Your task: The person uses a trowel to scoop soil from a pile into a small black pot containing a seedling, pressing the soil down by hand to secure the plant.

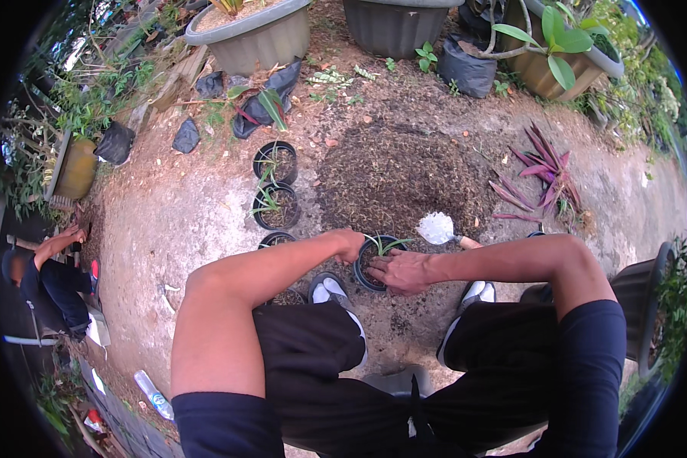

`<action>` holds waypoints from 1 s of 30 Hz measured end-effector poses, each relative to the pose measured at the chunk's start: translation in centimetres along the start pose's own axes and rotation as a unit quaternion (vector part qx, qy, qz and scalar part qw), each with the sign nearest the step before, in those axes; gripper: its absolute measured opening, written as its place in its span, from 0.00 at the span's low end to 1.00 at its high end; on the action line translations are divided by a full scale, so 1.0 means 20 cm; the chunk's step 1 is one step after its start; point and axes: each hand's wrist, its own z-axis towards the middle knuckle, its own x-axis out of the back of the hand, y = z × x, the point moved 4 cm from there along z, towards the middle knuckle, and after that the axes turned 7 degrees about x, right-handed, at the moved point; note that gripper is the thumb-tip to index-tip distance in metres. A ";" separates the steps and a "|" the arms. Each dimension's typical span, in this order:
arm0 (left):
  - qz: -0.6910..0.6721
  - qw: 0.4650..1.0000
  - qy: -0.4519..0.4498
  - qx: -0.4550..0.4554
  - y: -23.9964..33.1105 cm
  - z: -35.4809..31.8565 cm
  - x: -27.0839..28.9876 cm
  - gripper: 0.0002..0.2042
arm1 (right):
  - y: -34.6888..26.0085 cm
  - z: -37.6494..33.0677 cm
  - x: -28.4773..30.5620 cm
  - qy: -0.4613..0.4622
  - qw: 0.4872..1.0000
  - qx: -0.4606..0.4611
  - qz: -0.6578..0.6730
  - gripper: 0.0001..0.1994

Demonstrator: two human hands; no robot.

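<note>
A small black pot (360, 273) stands on the ground between my feet, with a slender green seedling (384, 246) in it. My left hand (349, 245) is at the pot's far left rim, its fingers curled closed beside a pale leaf. What they grip, if anything, is hidden. Over the pot's right side lies my right hand (401, 272), its fingers stretched across the soil near the seedling's base. Just beyond it, a hand trowel (437, 228) with a pale, dirt-covered blade and a wooden handle rests at the edge of a dark soil heap (401, 179).
Several black pots with seedlings, including one pot (275, 206), line up left of the heap. Uprooted purple plants (546, 172) lie to the right. Large planters (256, 38) stand along the back. A plastic bottle (154, 395) lies lower left; another person (49, 271) sits far left.
</note>
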 end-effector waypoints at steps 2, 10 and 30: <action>0.017 1.000 0.006 -0.003 0.02 0.00 0.01 0.09 | 0.05 0.00 -0.09 0.064 0.997 -0.010 -0.039 0.42; 0.018 1.000 0.021 -0.006 -0.02 0.08 -0.04 0.14 | 0.10 0.09 -0.14 -0.049 0.993 -0.033 -0.102 0.42; -0.005 0.999 0.047 -0.018 -0.01 0.09 -0.03 0.08 | 0.15 0.11 -0.13 -0.012 0.999 -0.007 -0.053 0.43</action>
